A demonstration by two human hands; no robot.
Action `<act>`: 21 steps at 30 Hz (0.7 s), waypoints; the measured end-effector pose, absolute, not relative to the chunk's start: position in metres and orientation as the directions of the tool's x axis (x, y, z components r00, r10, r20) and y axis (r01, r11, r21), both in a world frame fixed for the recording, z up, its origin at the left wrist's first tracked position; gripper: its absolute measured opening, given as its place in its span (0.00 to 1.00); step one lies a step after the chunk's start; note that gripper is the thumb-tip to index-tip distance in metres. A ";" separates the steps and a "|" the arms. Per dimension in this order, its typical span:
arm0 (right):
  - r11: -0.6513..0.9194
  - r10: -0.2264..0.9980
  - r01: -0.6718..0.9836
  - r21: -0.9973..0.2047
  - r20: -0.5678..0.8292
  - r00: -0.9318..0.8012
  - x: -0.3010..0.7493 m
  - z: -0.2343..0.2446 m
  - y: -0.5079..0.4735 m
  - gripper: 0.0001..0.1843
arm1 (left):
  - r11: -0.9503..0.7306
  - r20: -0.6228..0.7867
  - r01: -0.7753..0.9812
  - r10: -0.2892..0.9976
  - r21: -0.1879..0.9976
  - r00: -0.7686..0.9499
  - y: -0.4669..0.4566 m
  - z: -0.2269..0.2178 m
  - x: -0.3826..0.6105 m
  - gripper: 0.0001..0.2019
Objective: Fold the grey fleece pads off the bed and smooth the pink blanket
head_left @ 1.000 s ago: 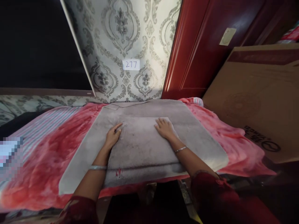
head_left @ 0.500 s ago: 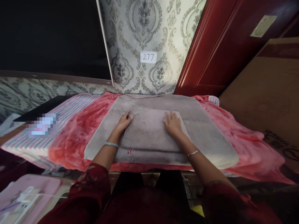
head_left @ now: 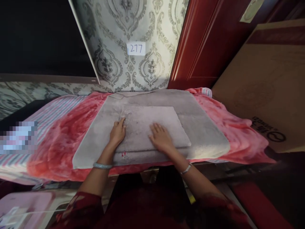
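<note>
A folded grey plush cloth [head_left: 143, 119] lies flat, its upper layer a lighter rectangle. A small red embroidered mark [head_left: 124, 154] shows near its front left edge. It rests on a larger grey plush sheet [head_left: 205, 130]. My left hand [head_left: 117, 133] touches the left edge of the folded cloth, fingers partly bent and the index finger stretched out, gripping nothing visible. Flat on the cloth's top, right of its middle, lies my right hand [head_left: 160, 137] with its fingers spread.
A pink-red blanket [head_left: 64, 136] and a striped cloth [head_left: 47, 109] cover the table under the grey sheet. Behind are a dark screen [head_left: 43, 38] and a patterned wall with a paper label [head_left: 136, 48]. A large cardboard box [head_left: 267, 82] stands at the right, a pink object [head_left: 28, 205] at lower left.
My right hand has slid across the cloth toward the front and left, nearer my left hand. My left hand stays at the left edge, lower down it. The view has shifted to the right.
</note>
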State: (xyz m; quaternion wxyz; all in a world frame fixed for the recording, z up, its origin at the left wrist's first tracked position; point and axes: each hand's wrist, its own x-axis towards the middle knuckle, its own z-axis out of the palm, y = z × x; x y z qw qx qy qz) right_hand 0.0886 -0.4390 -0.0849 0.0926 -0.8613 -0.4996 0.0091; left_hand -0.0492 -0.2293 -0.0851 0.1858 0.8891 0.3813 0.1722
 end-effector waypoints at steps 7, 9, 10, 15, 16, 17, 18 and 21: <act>-0.704 0.668 0.691 -0.163 0.176 0.723 0.154 -0.122 -0.539 0.34 | -0.634 0.223 0.551 0.741 0.542 0.633 -0.221 -0.096 -0.049 0.29; -0.690 0.658 0.699 -0.186 0.239 0.714 0.157 -0.131 -0.546 0.34 | -0.640 0.248 0.523 0.735 0.563 0.632 -0.220 -0.098 -0.049 0.29; -0.686 0.653 0.701 -0.195 0.261 0.711 0.157 -0.133 -0.547 0.34 | -0.641 0.256 0.513 0.733 0.571 0.630 -0.220 -0.099 -0.049 0.29; -0.700 0.644 0.682 -0.212 0.226 0.731 0.154 -0.129 -0.546 0.34 | -0.634 0.235 0.467 0.714 0.617 0.660 -0.214 -0.093 -0.054 0.27; -0.711 0.641 0.671 -0.211 0.200 0.741 0.154 -0.124 -0.546 0.34 | -0.639 0.233 0.454 0.704 0.621 0.671 -0.214 -0.090 -0.057 0.27; -0.724 0.631 0.658 -0.207 0.185 0.753 0.153 -0.118 -0.545 0.34 | -0.645 0.238 0.449 0.699 0.618 0.675 -0.215 -0.087 -0.060 0.27; -0.734 0.621 0.649 -0.201 0.190 0.761 0.151 -0.111 -0.542 0.34 | -0.655 0.252 0.453 0.697 0.604 0.671 -0.218 -0.084 -0.064 0.27; -0.687 0.644 0.704 -0.180 0.297 0.705 0.133 -0.088 -0.519 0.33 | -0.723 0.346 0.494 0.675 0.482 0.651 -0.240 -0.075 -0.075 0.26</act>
